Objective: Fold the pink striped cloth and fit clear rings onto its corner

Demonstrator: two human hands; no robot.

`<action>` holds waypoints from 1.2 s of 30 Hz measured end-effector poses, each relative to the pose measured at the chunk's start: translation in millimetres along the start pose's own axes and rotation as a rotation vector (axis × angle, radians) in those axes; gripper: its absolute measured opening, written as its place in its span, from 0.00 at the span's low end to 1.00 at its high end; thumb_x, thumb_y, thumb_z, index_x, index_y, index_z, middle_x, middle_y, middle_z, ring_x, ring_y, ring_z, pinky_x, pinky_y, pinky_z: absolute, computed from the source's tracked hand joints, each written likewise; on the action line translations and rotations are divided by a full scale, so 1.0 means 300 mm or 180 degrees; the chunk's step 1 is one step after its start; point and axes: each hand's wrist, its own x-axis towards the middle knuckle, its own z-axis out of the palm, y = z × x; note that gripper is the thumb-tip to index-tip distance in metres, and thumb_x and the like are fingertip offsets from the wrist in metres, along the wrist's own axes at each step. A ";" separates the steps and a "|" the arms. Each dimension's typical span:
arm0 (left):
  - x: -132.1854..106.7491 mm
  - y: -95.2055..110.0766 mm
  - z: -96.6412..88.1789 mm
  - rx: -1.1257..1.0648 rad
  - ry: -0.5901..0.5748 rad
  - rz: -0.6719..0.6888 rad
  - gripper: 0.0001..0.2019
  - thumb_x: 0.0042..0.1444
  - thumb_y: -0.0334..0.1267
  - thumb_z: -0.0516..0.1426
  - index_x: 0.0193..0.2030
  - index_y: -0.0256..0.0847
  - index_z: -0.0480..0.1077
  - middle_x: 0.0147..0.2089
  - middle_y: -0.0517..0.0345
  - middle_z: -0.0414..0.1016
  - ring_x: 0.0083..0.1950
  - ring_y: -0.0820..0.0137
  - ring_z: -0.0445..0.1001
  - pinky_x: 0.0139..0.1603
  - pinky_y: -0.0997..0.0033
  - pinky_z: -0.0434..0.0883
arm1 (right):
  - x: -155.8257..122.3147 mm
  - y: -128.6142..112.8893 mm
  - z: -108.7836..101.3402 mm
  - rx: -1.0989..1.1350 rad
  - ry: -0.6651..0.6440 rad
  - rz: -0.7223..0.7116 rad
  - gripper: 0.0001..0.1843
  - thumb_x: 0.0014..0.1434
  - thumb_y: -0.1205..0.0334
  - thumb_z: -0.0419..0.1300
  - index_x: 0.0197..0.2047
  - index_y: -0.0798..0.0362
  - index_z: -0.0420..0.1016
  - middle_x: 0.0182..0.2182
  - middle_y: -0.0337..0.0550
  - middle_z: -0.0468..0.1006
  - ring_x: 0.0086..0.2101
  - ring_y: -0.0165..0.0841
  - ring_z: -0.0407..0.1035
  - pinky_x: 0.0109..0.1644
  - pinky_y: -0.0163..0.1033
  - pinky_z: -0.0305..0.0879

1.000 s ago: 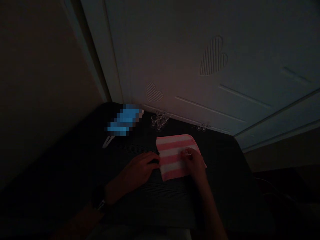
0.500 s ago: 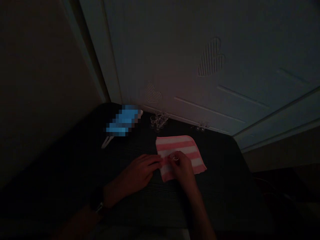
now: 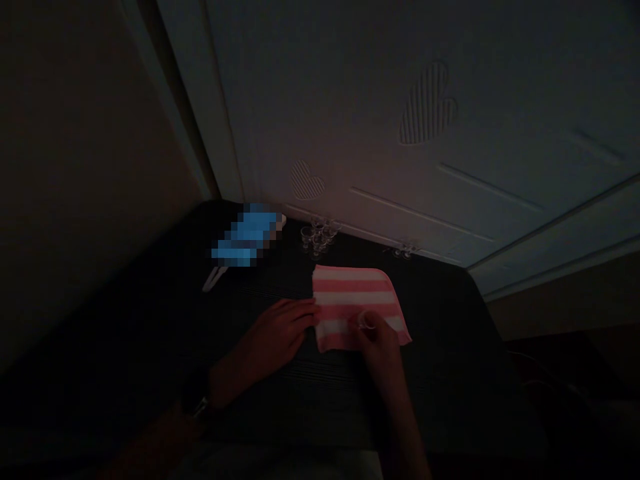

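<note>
A pink-and-white striped cloth lies spread on the dark table. The stretched fingers of my left hand rest at the cloth's left edge, and that hand looks open. Over the lower right part of the cloth, my right hand pinches a small clear glass between thumb and fingers. The dim light hides whether the glass touches the cloth. Behind the cloth, a cluster of several small stemmed glasses stands against the wall.
A second, smaller group of clear glasses is farther right along the wall. At the back left, a propped device with a blurred blue screen leans on the dark table. The pale panel behind carries raised hearts.
My right hand has shifted right across the cloth with the small glass. My left hand has drawn slightly left, its fingers now at the cloth's edge. The cloth looks flatter.
</note>
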 end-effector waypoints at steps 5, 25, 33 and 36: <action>-0.004 0.005 -0.017 -0.0070 0.0141 -0.0051 0.16 0.53 0.26 0.49 0.46 0.42 0.69 0.53 0.55 0.69 0.55 0.67 0.65 0.55 0.61 0.62 | -0.015 -0.049 0.099 0.0047 -0.0129 -0.0126 0.07 0.54 0.64 0.54 0.36 0.53 0.70 0.33 0.41 0.75 0.33 0.32 0.69 0.37 0.34 0.62; 0.010 0.005 -0.015 -0.0436 -0.0206 0.0038 0.13 0.52 0.24 0.50 0.34 0.43 0.72 0.45 0.60 0.73 0.49 0.71 0.68 0.52 0.66 0.62 | -0.013 0.115 -0.149 -0.0933 0.0559 0.0443 0.15 0.57 0.55 0.51 0.40 0.55 0.71 0.35 0.47 0.76 0.33 0.36 0.70 0.36 0.38 0.62; 0.012 0.013 -0.021 -0.0421 -0.0232 -0.0009 0.12 0.53 0.25 0.50 0.36 0.42 0.72 0.46 0.60 0.72 0.50 0.70 0.67 0.53 0.65 0.62 | -0.043 0.004 -0.017 -0.0831 0.0113 0.0108 0.08 0.56 0.58 0.53 0.31 0.52 0.69 0.27 0.41 0.74 0.27 0.32 0.67 0.30 0.34 0.57; 0.011 0.014 -0.022 -0.0423 -0.0224 0.0024 0.12 0.53 0.25 0.50 0.36 0.42 0.71 0.46 0.60 0.72 0.49 0.70 0.67 0.53 0.66 0.62 | -0.067 -0.044 0.056 -0.1110 0.0006 0.0135 0.10 0.55 0.57 0.53 0.26 0.51 0.65 0.23 0.39 0.72 0.24 0.31 0.65 0.27 0.33 0.53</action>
